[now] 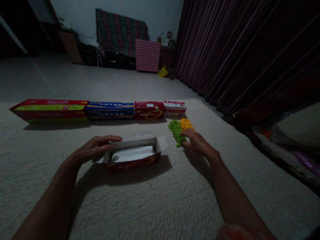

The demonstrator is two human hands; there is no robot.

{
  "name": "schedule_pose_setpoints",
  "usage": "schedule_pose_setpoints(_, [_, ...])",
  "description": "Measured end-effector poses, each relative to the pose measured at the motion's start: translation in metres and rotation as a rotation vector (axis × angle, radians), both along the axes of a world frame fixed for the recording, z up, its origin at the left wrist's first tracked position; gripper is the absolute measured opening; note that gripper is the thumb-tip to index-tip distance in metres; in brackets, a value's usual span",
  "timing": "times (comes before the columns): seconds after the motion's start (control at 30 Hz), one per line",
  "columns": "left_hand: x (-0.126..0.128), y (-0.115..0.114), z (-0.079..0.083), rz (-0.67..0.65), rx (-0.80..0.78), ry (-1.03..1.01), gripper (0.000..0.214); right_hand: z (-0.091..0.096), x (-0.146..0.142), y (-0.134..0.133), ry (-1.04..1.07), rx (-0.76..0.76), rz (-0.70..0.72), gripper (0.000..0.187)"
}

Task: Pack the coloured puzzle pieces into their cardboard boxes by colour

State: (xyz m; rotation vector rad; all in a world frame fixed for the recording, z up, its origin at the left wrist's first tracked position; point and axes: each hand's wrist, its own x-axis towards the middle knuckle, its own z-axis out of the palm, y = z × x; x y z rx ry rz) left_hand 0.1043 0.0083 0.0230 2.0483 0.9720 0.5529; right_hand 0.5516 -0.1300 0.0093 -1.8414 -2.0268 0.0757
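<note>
An opened red cardboard box lies in front of me with its white flaps folded out. Inside it is a white packet or sheet. At the box's left end, my left hand grips the rim, with its fingers along the far wall. Off to the right, my right hand reaches to a flat bunch of small green bead-like pieces; its thumb and fingers are apart at the bunch's right edge. A similar yellow-orange bunch lies just beyond those fingers.
Four closed boxes would count as several: a red-and-green box, a blue box, a dark red box and a white-and-red box form a row on the cream quilted cover. Dark curtains hang at the right.
</note>
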Motion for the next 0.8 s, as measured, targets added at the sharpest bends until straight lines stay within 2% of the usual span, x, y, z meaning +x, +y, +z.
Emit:
schedule_pose_setpoints(0.13, [-0.002,0.001,0.001,-0.031,-0.084,0.02,0.043,-0.013,-0.001,-0.011,-0.007,0.037,-0.019,0.042])
schedule_pose_setpoints(0.47, [-0.002,0.003,0.003,-0.097,-0.051,0.014,0.034,-0.01,-0.018,-0.019,-0.033,0.013,-0.083,0.041])
schedule_pose_setpoints(0.8, [-0.005,0.005,0.001,-0.147,0.014,0.109,0.042,-0.013,-0.016,-0.009,-0.047,-0.034,-0.094,0.02])
